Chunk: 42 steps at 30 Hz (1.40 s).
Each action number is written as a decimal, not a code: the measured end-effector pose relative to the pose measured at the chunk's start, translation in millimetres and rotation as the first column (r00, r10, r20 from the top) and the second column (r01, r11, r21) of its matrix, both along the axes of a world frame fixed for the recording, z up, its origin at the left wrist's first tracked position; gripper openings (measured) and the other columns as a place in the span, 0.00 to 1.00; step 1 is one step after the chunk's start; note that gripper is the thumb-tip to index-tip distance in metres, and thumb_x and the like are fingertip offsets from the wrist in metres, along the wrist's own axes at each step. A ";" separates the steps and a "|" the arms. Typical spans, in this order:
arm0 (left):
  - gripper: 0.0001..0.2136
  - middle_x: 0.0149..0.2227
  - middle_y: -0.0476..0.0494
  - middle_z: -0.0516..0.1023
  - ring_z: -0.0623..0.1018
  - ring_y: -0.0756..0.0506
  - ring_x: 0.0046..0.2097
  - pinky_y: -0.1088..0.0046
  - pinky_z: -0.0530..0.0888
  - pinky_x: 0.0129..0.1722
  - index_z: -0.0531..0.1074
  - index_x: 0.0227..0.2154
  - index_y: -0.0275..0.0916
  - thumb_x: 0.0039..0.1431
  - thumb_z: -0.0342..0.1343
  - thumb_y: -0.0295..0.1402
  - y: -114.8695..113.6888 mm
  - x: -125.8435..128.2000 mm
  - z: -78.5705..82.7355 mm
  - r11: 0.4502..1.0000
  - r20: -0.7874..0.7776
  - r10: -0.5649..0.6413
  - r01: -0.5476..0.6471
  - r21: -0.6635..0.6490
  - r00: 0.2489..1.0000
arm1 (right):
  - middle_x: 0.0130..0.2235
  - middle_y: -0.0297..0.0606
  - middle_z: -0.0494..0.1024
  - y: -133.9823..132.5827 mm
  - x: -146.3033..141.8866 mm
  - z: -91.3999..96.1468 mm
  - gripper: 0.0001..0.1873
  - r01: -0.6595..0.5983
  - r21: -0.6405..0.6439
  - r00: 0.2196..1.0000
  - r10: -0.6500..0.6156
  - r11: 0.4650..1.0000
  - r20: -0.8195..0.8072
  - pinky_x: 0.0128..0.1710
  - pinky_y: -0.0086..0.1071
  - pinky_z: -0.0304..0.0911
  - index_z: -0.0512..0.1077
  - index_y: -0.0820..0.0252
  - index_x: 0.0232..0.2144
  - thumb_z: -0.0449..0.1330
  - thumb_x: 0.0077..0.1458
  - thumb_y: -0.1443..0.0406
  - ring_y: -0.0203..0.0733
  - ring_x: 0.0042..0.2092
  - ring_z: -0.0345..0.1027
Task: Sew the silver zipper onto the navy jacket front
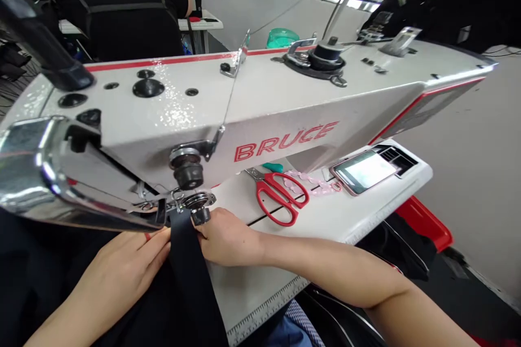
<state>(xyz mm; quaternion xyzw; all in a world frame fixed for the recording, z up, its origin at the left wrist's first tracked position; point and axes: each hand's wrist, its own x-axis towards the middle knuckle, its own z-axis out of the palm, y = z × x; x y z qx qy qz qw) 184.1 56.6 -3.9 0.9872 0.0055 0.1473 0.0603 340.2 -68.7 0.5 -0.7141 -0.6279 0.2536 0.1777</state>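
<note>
Dark navy fabric (189, 282) runs as a long folded strip under the head of a white sewing machine (264, 103). My left hand (126, 263) lies flat on the cloth left of the strip, fingers stretched forward, with a red ring on one finger. On the strip's right edge, close to the needle area, my right hand (228, 236) has its fingers curled around the cloth. A black tension knob (200, 216) covers part of those fingertips. The needle and presser foot are hidden behind the machine's chrome guard (44, 173).
Red-handled scissors (280, 198) lie on the machine bed beside a pink beaded band (313, 183). A lit phone (364, 171) rests farther right. A ruler tape (268, 303) lines the table's front edge. Ahead, a person in black (122, 11) sits at another table.
</note>
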 end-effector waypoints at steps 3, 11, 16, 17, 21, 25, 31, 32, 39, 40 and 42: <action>0.10 0.26 0.47 0.70 0.70 0.48 0.29 0.71 0.67 0.30 0.69 0.29 0.38 0.59 0.43 0.28 -6.7 0.7 2.9 0.997 -0.012 -0.012 0.013 0.079 1.000 | 0.25 0.36 0.72 -5.1 -3.8 2.7 0.05 -0.069 -0.058 0.986 0.077 0.996 0.148 0.23 0.28 0.50 0.66 0.61 0.26 0.50 0.49 0.67 0.38 0.25 0.64; 0.12 0.34 0.43 0.72 0.69 0.46 0.36 0.70 0.68 0.33 0.70 0.25 0.36 0.59 0.43 0.26 -17.7 7.1 10.5 0.998 -0.091 -0.004 0.009 0.058 0.996 | 0.31 0.41 0.72 -11.2 -3.4 -8.3 0.11 -0.008 0.136 0.933 -0.042 0.991 0.357 0.26 0.29 0.54 0.66 0.63 0.39 0.49 0.53 0.69 0.40 0.28 0.65; 0.11 0.36 0.42 0.73 0.71 0.47 0.33 0.70 0.69 0.29 0.69 0.36 0.34 0.61 0.41 0.29 -19.6 7.8 7.3 0.992 -0.144 0.068 -0.052 0.112 0.987 | 0.33 0.37 0.71 -7.4 5.5 -9.1 0.11 0.214 0.426 0.977 -0.201 0.879 -0.076 0.31 0.26 0.58 0.68 0.60 0.30 0.47 0.51 0.73 0.36 0.33 0.64; 0.11 0.39 0.41 0.73 0.71 0.46 0.33 0.69 0.69 0.29 0.67 0.39 0.34 0.61 0.42 0.31 -19.9 7.3 6.8 0.987 -0.145 0.091 -0.070 0.143 0.985 | 0.31 0.36 0.70 -6.2 7.4 -7.6 0.11 0.283 0.438 0.956 -0.214 0.853 -0.200 0.30 0.26 0.58 0.67 0.61 0.27 0.46 0.50 0.73 0.35 0.32 0.63; 0.16 0.45 0.39 0.71 0.71 0.44 0.33 0.67 0.68 0.29 0.62 0.48 0.33 0.59 0.46 0.36 -20.6 6.0 8.4 0.958 -0.161 0.194 -0.151 0.245 0.968 | 0.25 0.33 0.68 -5.2 10.1 0.2 0.10 0.385 0.369 0.874 -0.206 0.846 -0.440 0.27 0.25 0.57 0.65 0.61 0.22 0.47 0.49 0.74 0.33 0.28 0.62; 0.14 0.45 0.41 0.71 0.71 0.44 0.32 0.67 0.67 0.26 0.66 0.43 0.35 0.58 0.46 0.36 -20.1 7.9 11.8 0.953 -0.236 0.228 -0.168 0.250 0.945 | 0.29 0.35 0.73 -12.3 6.0 -2.1 0.11 0.205 0.424 0.959 -0.095 0.882 -0.266 0.31 0.26 0.58 0.69 0.62 0.29 0.48 0.53 0.72 0.35 0.32 0.66; 0.11 0.43 0.40 0.73 0.72 0.44 0.33 0.68 0.68 0.28 0.69 0.38 0.34 0.57 0.45 0.31 -20.0 8.0 6.5 0.943 -0.107 0.203 -0.165 0.289 0.973 | 0.37 0.37 0.75 -19.6 -3.4 -18.8 0.11 -0.262 0.512 0.942 0.101 0.818 0.320 0.27 0.31 0.54 0.70 0.62 0.30 0.48 0.52 0.74 0.37 0.30 0.66; 0.11 0.42 0.40 0.74 0.72 0.45 0.33 0.68 0.68 0.28 0.70 0.38 0.34 0.57 0.45 0.31 -20.2 7.6 5.6 0.940 -0.083 0.200 -0.168 0.296 0.976 | 0.37 0.37 0.75 -20.0 -4.6 -19.5 0.11 -0.298 0.500 0.920 0.105 0.813 0.377 0.27 0.32 0.53 0.69 0.63 0.29 0.48 0.52 0.74 0.37 0.30 0.65; 0.09 0.40 0.39 0.73 0.71 0.45 0.30 0.71 0.64 0.23 0.69 0.36 0.36 0.56 0.45 0.28 -20.1 9.1 7.3 0.933 -0.136 0.229 -0.178 0.313 0.964 | 0.35 0.37 0.74 -23.4 -6.9 -16.5 0.09 -0.334 0.472 0.890 0.108 0.816 0.444 0.26 0.32 0.50 0.68 0.63 0.29 0.49 0.54 0.73 0.37 0.30 0.63; 0.09 0.40 0.39 0.73 0.71 0.45 0.30 0.71 0.64 0.23 0.69 0.36 0.36 0.56 0.45 0.28 -19.9 9.5 7.8 0.932 -0.144 0.220 -0.164 0.322 0.965 | 0.34 0.37 0.74 -23.7 -6.7 -16.7 0.09 -0.338 0.485 0.894 0.114 0.807 0.433 0.26 0.32 0.50 0.68 0.63 0.28 0.49 0.54 0.73 0.37 0.30 0.63; 0.10 0.41 0.38 0.72 0.71 0.45 0.30 0.71 0.64 0.23 0.70 0.35 0.36 0.56 0.44 0.29 -19.5 10.1 8.6 0.932 -0.145 0.208 -0.150 0.331 0.967 | 0.34 0.36 0.74 -23.8 -6.4 -17.6 0.09 -0.336 0.501 0.901 0.117 0.798 0.417 0.25 0.32 0.50 0.68 0.63 0.28 0.49 0.53 0.73 0.37 0.30 0.63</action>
